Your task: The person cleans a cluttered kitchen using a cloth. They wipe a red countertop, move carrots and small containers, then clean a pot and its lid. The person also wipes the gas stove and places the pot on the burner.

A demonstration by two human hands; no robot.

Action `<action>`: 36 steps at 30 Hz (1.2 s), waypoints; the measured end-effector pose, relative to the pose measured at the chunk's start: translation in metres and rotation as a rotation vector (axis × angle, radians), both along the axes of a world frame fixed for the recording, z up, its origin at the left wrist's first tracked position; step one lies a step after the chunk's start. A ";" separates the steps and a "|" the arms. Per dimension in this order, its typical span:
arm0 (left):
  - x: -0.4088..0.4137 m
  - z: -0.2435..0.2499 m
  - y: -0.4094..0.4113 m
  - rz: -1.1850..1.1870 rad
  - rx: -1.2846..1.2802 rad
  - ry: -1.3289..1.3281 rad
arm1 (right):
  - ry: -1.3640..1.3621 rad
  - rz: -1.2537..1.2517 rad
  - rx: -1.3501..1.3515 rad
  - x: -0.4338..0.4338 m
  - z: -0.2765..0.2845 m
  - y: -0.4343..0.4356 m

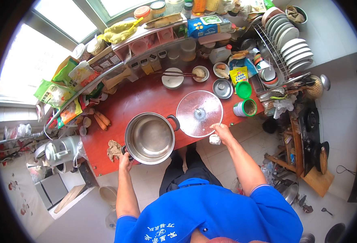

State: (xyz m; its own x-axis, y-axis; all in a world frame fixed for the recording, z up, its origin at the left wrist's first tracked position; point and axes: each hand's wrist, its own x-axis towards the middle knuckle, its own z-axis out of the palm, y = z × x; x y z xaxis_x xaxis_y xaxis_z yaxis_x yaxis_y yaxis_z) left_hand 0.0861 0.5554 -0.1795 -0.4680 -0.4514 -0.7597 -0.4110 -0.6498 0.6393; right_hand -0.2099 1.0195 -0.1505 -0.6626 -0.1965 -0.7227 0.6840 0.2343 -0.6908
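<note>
In the head view, a wide stainless-steel pot (151,136) with black side handles stands at the front edge of the red table. Its inside is bare metal. My left hand (125,162) grips the pot's near-left handle (126,152). To the right of the pot lies a round glass lid (193,106) with a knob at its middle. My right hand (223,133) is at the lid's lower right rim, with a bunched white cloth or tissue (215,139) hanging below the fingers. How firmly the fingertips touch the rim is hard to see.
On the red table (114,104) lie a crumpled brown cloth (114,150) and carrots (102,120). Behind the lid are a white bowl (172,79) with chopsticks across it, and a small metal lid (222,88). An uncovered green-rimmed can (245,107) stands near the right edge, beside a dish rack (271,50).
</note>
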 end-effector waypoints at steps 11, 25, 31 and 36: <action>-0.035 -0.013 0.009 -0.089 0.051 0.081 | 0.113 -0.079 0.046 0.091 0.118 0.074; -0.042 0.148 0.096 -0.553 0.515 0.383 | -0.087 0.143 -0.579 0.179 0.170 -0.076; -0.037 0.141 0.114 -0.261 0.712 0.529 | -0.231 0.420 -0.575 0.185 0.159 -0.107; -0.046 0.145 0.093 -0.032 0.216 0.384 | -0.010 0.483 -0.312 0.185 0.137 -0.108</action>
State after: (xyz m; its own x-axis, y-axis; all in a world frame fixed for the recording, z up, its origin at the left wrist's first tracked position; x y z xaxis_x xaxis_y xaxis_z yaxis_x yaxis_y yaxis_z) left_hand 0.0401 0.6480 -0.0349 -0.7461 -0.2826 -0.6029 -0.1915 -0.7761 0.6008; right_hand -0.0245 0.9115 -0.0135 -0.4381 -0.6804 -0.5875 0.5566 0.3078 -0.7716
